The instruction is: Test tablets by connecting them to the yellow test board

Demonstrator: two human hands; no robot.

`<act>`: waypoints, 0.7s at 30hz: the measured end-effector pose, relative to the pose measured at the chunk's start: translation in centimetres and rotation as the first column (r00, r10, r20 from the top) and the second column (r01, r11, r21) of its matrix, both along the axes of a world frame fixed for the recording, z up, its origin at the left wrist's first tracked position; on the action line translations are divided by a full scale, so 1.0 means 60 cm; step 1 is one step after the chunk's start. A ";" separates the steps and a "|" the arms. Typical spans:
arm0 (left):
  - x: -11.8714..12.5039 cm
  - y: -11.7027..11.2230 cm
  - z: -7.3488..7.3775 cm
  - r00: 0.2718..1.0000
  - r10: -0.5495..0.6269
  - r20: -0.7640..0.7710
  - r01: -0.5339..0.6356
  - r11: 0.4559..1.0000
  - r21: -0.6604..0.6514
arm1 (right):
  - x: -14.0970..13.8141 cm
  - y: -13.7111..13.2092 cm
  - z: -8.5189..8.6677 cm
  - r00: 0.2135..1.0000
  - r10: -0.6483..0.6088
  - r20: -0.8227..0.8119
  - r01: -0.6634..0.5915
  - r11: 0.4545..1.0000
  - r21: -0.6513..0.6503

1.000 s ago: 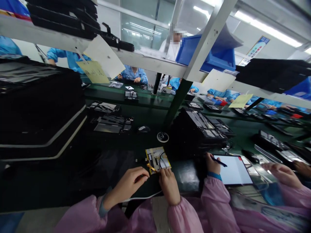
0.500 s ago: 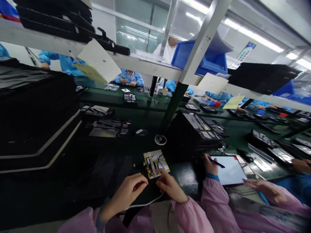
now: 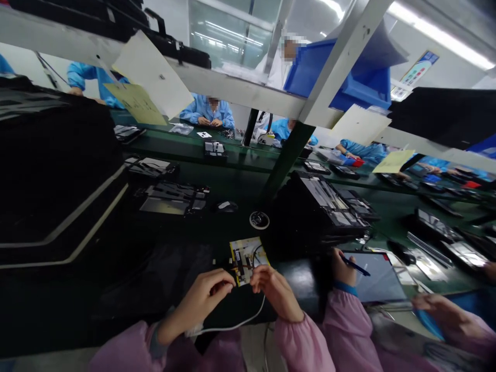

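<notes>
My left hand [image 3: 199, 299] is closed, thumb and fingertips pinched together at the lower left of a flat, yellow-edged piece [image 3: 243, 253]; whatever is in the pinch is too small to make out. Facing it, my right hand [image 3: 277, 292] has its fingers curled in at the piece's lower right edge, and I cannot make out what they hold. Thin orange-brown wires [image 3: 237, 268] cross the piece between both hands. A black lead [image 3: 254, 254] lies on its right part. Below the hands, a white cable [image 3: 242, 324] curves from beside my right wrist toward my left forearm.
Right of me, a co-worker's hand [image 3: 344, 268] holds a pen [image 3: 354, 264] over a tablet [image 3: 377, 274]. A stack of black panels [image 3: 329, 204] stands behind. Far left is a large black stack [image 3: 58, 170]. A computer mouse [image 3: 227, 206] and a round cable hole [image 3: 259, 220] lie ahead.
My right hand has drawn back slightly from the yellow-edged piece, its fingers curling more. My left hand stays almost in place. The camera view has turned a little.
</notes>
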State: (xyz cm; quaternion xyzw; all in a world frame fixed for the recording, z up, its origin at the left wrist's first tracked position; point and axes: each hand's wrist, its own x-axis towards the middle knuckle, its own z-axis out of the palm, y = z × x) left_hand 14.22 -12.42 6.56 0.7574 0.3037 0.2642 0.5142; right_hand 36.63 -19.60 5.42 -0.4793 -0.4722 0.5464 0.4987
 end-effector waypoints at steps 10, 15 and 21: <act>-0.010 0.027 -0.002 0.992 0.129 0.003 -0.129 0.988 0.087 | -0.062 0.065 0.024 0.764 0.063 0.642 -0.220 0.961 0.167; -0.013 0.025 -0.013 0.984 0.165 -0.068 -0.149 0.969 0.196 | -0.081 0.065 -0.002 0.682 -0.045 0.730 -0.127 0.976 0.179; -0.012 0.026 -0.029 0.979 0.125 -0.161 -0.058 0.928 0.369 | -0.086 0.070 -0.007 0.606 -0.080 0.791 -0.233 0.934 0.273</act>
